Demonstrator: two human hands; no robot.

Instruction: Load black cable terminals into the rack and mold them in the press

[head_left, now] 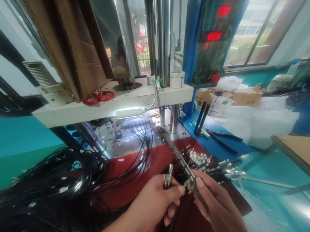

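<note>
My left hand [158,198] is closed around several thin cables, whose small metal-tipped connectors [168,179] stick up between its fingers. Its thumb and forefinger pinch at a connector beside the near end of a long, narrow metal bar [179,157]. That bar is gripped by my right hand [215,201], thumb on top. It slants up and left toward the machine's metal bed. A few more connectors [189,186] sit along the bar close to my right fingers. The fingertips partly hide how they are seated.
A press with a white plate [140,97] stands ahead, red-handled scissors [98,97] on top. Black cables [52,202] heap at left; several connectors [199,158] lie on the red mat [118,198]. Pliers [226,139] rest on the blue surface. Someone appears behind the press.
</note>
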